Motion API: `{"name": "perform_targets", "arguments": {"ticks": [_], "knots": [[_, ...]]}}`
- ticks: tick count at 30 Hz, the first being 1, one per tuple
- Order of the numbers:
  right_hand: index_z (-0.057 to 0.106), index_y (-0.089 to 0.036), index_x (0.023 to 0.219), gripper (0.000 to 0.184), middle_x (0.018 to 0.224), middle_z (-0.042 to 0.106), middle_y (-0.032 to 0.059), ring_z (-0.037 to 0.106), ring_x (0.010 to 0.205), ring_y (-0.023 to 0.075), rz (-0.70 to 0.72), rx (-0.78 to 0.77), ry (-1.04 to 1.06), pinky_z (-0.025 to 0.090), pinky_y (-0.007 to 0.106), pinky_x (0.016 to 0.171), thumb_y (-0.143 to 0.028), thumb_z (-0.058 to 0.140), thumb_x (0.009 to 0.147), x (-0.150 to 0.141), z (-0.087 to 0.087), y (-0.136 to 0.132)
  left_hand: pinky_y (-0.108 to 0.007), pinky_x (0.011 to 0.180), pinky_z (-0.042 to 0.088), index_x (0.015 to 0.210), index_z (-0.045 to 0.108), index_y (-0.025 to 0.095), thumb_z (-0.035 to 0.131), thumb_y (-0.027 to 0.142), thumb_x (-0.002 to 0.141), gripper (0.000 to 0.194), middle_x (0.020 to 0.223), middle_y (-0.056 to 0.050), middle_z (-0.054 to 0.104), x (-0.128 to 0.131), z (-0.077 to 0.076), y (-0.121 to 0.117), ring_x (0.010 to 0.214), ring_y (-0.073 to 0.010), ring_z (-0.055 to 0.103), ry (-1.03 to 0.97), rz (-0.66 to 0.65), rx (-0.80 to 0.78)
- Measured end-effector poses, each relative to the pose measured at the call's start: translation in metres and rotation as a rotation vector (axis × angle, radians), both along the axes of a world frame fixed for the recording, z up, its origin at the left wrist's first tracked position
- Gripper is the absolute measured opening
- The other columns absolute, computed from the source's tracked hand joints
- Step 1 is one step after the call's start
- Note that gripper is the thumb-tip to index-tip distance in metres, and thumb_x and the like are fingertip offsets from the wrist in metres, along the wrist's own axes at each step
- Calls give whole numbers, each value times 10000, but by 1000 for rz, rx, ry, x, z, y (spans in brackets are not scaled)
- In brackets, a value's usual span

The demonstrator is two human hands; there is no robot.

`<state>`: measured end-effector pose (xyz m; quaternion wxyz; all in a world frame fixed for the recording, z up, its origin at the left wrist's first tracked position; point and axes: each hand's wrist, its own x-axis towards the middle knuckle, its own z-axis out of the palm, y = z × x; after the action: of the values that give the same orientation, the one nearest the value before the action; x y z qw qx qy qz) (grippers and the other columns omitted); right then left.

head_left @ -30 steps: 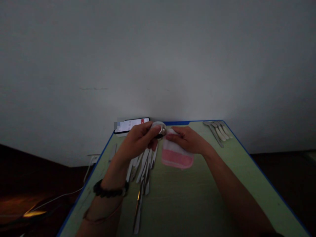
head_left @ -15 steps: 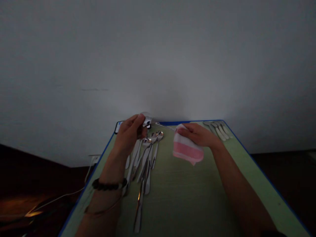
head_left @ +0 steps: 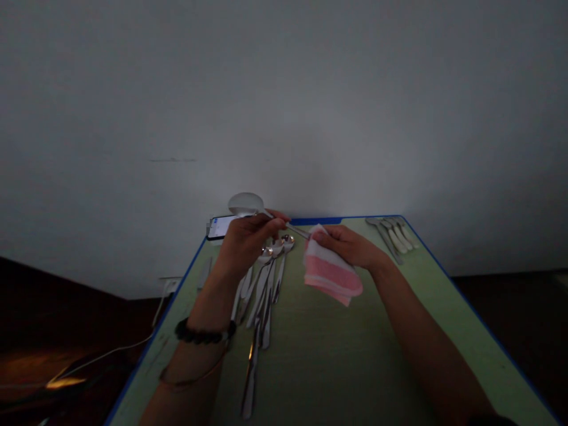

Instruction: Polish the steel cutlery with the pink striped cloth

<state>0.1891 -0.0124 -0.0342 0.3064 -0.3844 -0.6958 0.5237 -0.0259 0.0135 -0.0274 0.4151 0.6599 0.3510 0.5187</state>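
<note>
A metal spoon (head_left: 245, 204) is held above the far edge of the table, its bowl pointing left. My left hand (head_left: 248, 239) pinches its handle just behind the bowl. My right hand (head_left: 348, 244) is closed on a pink and white cloth (head_left: 332, 273), which wraps the other end of the handle, so that end is hidden. The cloth's loose part hangs down over the table. Below my left hand lies a loose pile of metal cutlery (head_left: 261, 302), with several spoons and knives; my left forearm covers part of it.
The green table (head_left: 337, 355) has a blue rim and stands against a grey wall (head_left: 310, 106). A phone (head_left: 219, 228) with a lit screen is at the far left corner. Several pieces of cutlery (head_left: 394, 235) lie side by side at the far right. A white cable (head_left: 106, 355) runs beside the table's left.
My left hand has shifted from the spoon's bowl to its handle, moving right, so the bowl and the phone now show. The cloth has moved slightly left with my right hand.
</note>
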Motion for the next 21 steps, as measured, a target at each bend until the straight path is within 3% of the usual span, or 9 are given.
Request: {"name": "perform_targets", "arguments": {"ticks": [7,10,14,17,21], "knots": [[549,-163,811,389,632,509,-29,422,515,67,-28,-86,-32,327,182,453,-544,468,812,10,-1,2,-238,653,497,744,660,167,614,262,757,106,767,-12,634,-6,0,2,654,-97,580,-200,60,-86],[557,-159,801,386,617,514,-31,428,503,69,-127,-106,14,318,184,443,-542,510,786,15,-6,6,-244,687,512,715,640,165,600,284,782,142,718,-4,620,-14,4,3,688,-106,598,-265,30,-133],[555,-176,857,351,723,573,-8,510,618,97,-334,-147,396,414,210,557,-518,510,796,14,-14,16,-256,683,533,773,608,145,572,300,812,164,786,-30,658,-19,9,0,717,-128,636,-125,-80,-232],[539,-210,968,380,948,610,35,565,851,149,-306,-250,680,468,294,741,-534,381,850,8,-17,23,-269,607,552,803,573,147,534,336,835,196,781,-40,670,-15,11,-4,653,-139,645,42,-128,-282],[511,-277,1056,414,1057,598,25,567,945,184,-245,-303,803,466,412,815,-541,248,874,0,-26,26,-224,520,534,772,562,158,512,360,844,221,726,-27,646,-9,14,-9,582,-120,614,274,-216,-231]]}}
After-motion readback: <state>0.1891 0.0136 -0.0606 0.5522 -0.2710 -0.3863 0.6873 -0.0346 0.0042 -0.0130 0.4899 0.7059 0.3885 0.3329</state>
